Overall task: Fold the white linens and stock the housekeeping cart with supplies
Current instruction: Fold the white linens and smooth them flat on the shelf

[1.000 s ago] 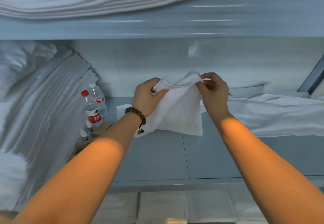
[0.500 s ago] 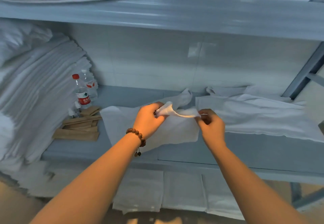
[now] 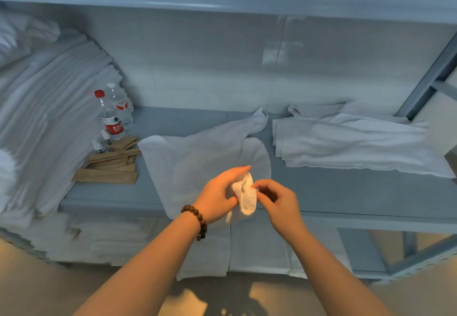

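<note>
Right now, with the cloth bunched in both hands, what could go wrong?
1. The white cloth drapes over the shelf front edge; with left hand and right hand gripping one bunched corner, a pull could slide it off.
2. Its left edge lies beside the brown packets and water bottles; dragging may topple them.

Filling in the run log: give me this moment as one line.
step: folding | left hand: holds white cloth | right hand: pinches its bunched edge | rest: lies on shelf

L hand (image 3: pixel 215 193) holds white cloth (image 3: pixel 244 195) | R hand (image 3: pixel 280 200) pinches it | over shelf (image 3: pixel 346 192)
</note>
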A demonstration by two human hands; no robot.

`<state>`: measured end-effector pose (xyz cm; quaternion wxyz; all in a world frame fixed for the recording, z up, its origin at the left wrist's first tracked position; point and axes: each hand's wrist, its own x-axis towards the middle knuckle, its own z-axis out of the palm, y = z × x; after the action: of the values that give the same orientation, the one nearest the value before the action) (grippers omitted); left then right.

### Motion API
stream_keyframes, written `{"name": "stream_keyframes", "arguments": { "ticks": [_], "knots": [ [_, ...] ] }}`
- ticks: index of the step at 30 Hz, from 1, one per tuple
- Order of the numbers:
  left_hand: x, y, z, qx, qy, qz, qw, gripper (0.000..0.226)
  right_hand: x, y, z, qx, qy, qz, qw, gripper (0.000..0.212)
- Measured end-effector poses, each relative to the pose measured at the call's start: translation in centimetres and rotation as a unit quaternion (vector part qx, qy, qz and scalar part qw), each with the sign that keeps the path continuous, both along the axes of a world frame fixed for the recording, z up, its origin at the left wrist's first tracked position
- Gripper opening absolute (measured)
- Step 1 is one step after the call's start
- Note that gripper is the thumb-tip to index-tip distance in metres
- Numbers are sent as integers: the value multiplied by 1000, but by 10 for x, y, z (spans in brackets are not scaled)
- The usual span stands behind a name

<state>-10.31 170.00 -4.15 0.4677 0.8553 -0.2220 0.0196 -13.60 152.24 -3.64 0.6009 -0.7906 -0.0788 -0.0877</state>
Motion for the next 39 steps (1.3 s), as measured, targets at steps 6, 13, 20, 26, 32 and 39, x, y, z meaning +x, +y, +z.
{"name": "stream_keyframes", "arguments": {
  "ticks": [6, 13, 20, 26, 32, 39],
  "knots": [
    [-14, 11, 4, -10, 20, -5, 1000, 23, -4, 6, -4, -45, -18, 27, 998, 28],
    [-17, 66, 44, -64, 20, -15, 998, 29, 35, -16, -2, -225, 35, 97, 969, 57],
    [-5, 125, 82, -154, 69, 8, 986, 25, 86, 24, -11, -272, 76, 78, 956, 83],
    [7, 145, 93, -220, 33, 96, 970, 25, 115, 65, -12, -258, 133, 3, 957, 20],
    [36, 156, 93, -301, 42, 272, 913, 27, 126, 49, 30, -149, 62, -55, 985, 15],
    [78, 115, 121, -308, 5, 223, 925, 24, 143, -1, 128, -45, -69, -143, 986, 16]
  ]
}}
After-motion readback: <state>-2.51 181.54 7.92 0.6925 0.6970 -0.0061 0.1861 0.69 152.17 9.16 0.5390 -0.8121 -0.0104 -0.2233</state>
